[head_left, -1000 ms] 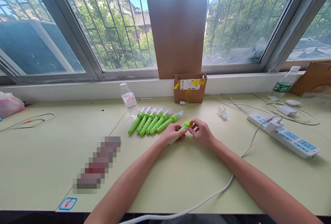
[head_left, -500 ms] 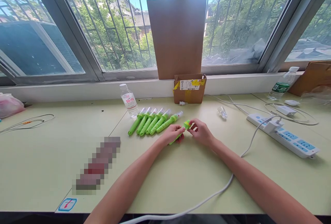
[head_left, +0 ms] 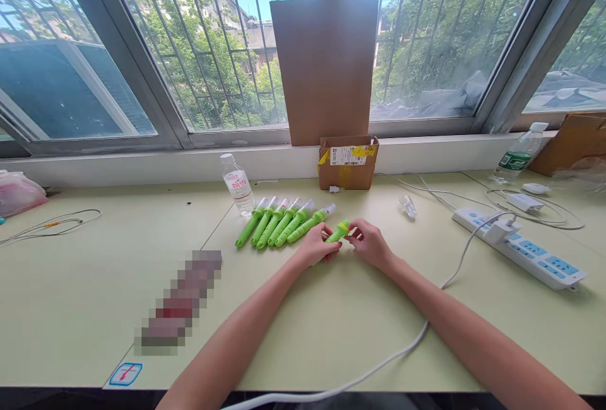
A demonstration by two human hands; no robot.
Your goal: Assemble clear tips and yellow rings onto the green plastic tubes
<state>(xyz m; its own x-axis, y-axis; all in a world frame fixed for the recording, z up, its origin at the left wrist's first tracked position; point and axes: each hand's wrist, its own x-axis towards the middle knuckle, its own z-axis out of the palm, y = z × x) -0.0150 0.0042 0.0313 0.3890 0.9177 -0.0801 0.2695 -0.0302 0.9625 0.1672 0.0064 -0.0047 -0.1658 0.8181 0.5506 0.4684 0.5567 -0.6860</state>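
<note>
My left hand [head_left: 318,246] is closed around a green plastic stick [head_left: 338,232] with a yellow band near its upper end. The stick tilts up to the right, above the table. At that banded end, the fingers of my right hand [head_left: 370,243] are pinched together against it; their exact contact is partly hidden. Left of my hands lies a row of several green sticks with clear tips [head_left: 279,224], the nearest right beside my left fingers. A loose clear plastic piece [head_left: 408,206] rests on the table, beyond my right hand.
A water bottle [head_left: 238,186] stands behind the row. A small cardboard box [head_left: 348,170] sits by the sill. To the right are a power strip [head_left: 521,246], a white cable [head_left: 416,338] passing under my right forearm, and another bottle [head_left: 517,154]. A blurred patch [head_left: 182,299] covers something at left.
The green stick has turned in my left hand, so more of its body shows above the fingers. My right hand has stayed close to its banded end.
</note>
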